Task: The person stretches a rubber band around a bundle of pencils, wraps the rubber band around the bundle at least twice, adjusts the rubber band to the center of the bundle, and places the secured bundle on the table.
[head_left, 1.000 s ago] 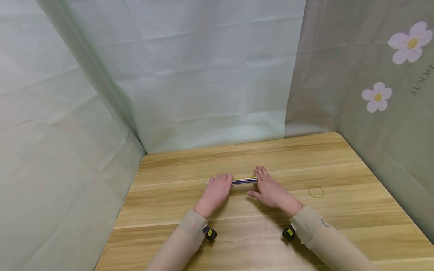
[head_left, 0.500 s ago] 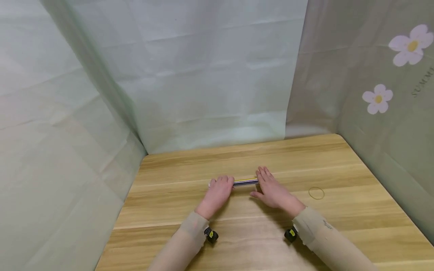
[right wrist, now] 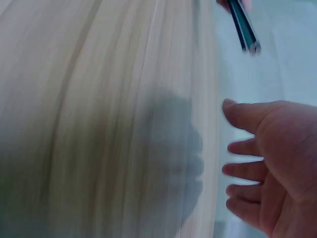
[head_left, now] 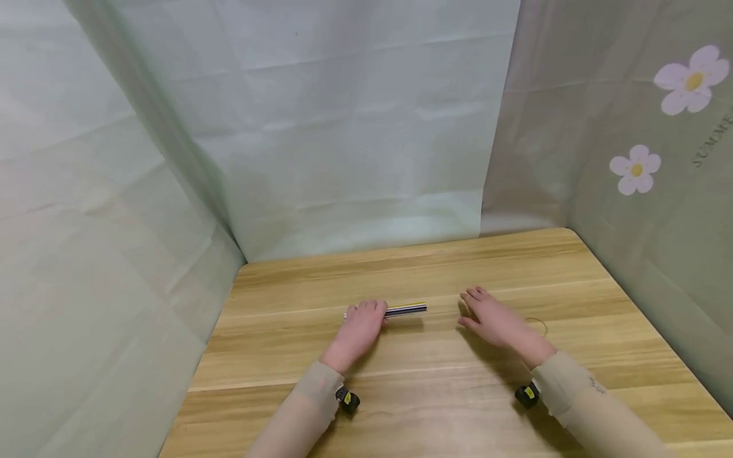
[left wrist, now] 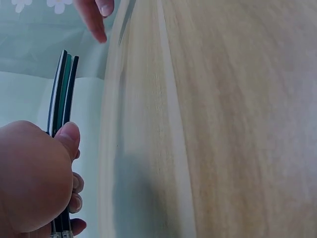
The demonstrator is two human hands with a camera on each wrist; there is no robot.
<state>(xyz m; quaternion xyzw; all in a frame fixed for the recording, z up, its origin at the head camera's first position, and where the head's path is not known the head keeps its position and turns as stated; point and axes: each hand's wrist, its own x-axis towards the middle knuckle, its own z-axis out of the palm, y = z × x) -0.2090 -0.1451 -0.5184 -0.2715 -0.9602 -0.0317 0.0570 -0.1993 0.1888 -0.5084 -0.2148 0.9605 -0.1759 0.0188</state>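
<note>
Head view: pencil bundle (head_left: 405, 310) is clamped at its left end by the left hand (head_left: 359, 329); right hand (head_left: 497, 322), fingers spread and empty, is seen off the bundle's right end.

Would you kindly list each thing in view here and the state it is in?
Pencils: bundled, lying flat on the table, one end held.
Left hand: grips the pencils.
Right hand: open, apart from the pencils, holding nothing.
Rubber band: lying flat beside the right hand.
Table: bearing all of these.
</note>
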